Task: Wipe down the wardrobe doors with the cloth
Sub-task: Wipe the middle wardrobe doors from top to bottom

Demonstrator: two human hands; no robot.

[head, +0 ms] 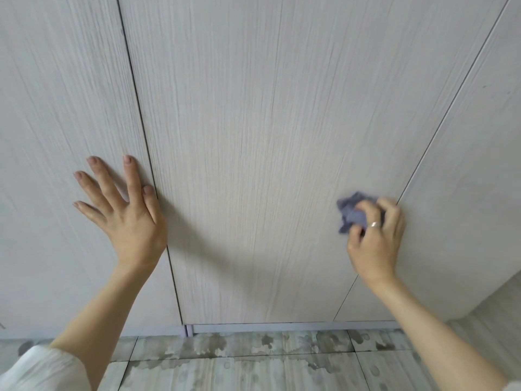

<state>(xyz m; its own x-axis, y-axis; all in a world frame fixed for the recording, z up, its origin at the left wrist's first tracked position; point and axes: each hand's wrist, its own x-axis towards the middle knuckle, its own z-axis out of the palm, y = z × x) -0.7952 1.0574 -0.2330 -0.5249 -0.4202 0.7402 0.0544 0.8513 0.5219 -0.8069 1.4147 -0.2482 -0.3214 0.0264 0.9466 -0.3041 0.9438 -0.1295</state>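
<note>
I have the right hand (373, 235) bunched around the grey-blue cloth (352, 211), fingers curled over it and pressing it to the middle door (253, 136) low down, just beside the seam (439, 122) that separates it from the right door (479, 165). The left hand (124, 204) lies flat with fingers spread wide on the left door (56, 108), holding nothing, its thumb touching the other seam (138, 88). Risks, as I judge them: the crumpled cloth presents little contact area, so strokes may leave unwiped strips; loose folds could catch in the right seam if I cross it under pressure; heavy pressure near a door edge may push the panel inward. The floor tiles (253, 362) show dark blotches, possibly wet, so footing could slip. Open room: the middle door offers broad bare surface up and to the left; downward travel ends at the bottom rail (282, 325); rightward, the seam is immediately adjacent.
</note>
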